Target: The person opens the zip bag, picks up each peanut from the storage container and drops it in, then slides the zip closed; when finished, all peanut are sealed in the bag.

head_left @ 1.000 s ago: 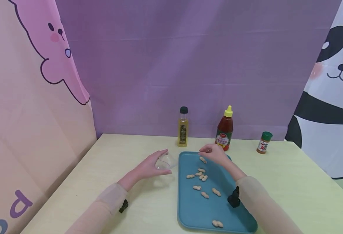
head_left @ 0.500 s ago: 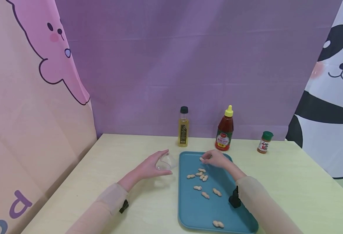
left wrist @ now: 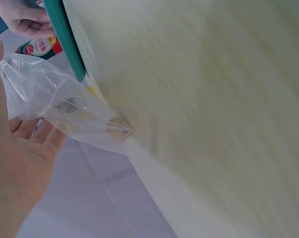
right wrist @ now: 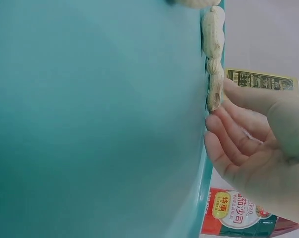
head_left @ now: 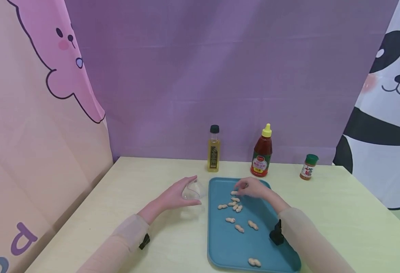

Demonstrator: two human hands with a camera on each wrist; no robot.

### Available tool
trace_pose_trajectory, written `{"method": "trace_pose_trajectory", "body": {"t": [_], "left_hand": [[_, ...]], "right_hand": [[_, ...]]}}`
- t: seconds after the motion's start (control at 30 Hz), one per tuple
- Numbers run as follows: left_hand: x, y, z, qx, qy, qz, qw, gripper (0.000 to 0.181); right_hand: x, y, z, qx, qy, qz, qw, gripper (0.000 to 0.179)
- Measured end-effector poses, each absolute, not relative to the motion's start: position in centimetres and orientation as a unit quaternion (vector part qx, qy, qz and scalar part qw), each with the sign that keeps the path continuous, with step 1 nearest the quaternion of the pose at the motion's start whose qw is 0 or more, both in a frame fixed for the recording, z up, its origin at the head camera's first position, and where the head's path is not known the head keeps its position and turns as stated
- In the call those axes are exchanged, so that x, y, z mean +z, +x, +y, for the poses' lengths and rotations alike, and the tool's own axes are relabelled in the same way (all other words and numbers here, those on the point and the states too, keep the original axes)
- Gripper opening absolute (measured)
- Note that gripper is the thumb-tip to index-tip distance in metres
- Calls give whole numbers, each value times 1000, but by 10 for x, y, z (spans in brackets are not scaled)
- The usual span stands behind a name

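My left hand (head_left: 179,194) holds a clear plastic bag (left wrist: 45,91), its thumb and fingers spread apart around the bag's upper part. Something tan (left wrist: 117,128) shows through at the bag's lower tip. The blue-green tray (head_left: 217,242) lies to the right of the bag. Over its far part, my right hand (head_left: 252,187) pinches an unshelled peanut (right wrist: 215,88) at one end between thumb and fingertips, low at the tray's surface. Just nearer to me lies a cluster of peanuts (head_left: 234,204). Several more are scattered on the tray, one peanut (head_left: 254,262) near its front edge.
Behind the tray stand an oil bottle (head_left: 214,149) with a dark cap and a red sauce bottle (head_left: 262,151) with a yellow tip. A small green-capped spice jar (head_left: 309,167) stands farther right. A purple cloth (head_left: 172,94) hangs behind the table (head_left: 145,170).
My right hand has come down from above the tray's far edge onto a peanut, which has shifted slightly toward me with the fingers. The left hand and bag have stayed in place.
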State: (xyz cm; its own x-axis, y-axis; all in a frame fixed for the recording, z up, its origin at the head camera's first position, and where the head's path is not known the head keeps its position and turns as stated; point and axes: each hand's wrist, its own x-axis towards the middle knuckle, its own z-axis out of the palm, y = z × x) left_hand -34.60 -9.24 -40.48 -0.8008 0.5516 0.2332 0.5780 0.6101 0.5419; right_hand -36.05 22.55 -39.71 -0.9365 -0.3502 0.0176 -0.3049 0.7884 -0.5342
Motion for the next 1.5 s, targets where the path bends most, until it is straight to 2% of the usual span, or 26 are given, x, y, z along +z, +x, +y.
{"method": "trace_pose_trajectory", "body": {"t": [0.13, 0.7, 1.03, 1.5], "left_hand": [[-407, -344, -93, -308, -311, -899, 18, 92], [-397, -344, -90, -303, -311, -901, 15, 91], [-402, -344, -91, -307, -314, -898, 10, 91], [-404, -346, -91, -307, -319, -896, 14, 91]], "right_hand": [[-399, -355, 227, -267, -161, 950, 34, 28], [-390, -355, 228, -245, -195, 949, 43, 13], [-390, -356, 234, -284, -169, 943, 42, 19], [-373, -340, 217, -327, -229, 917, -18, 23]]}}
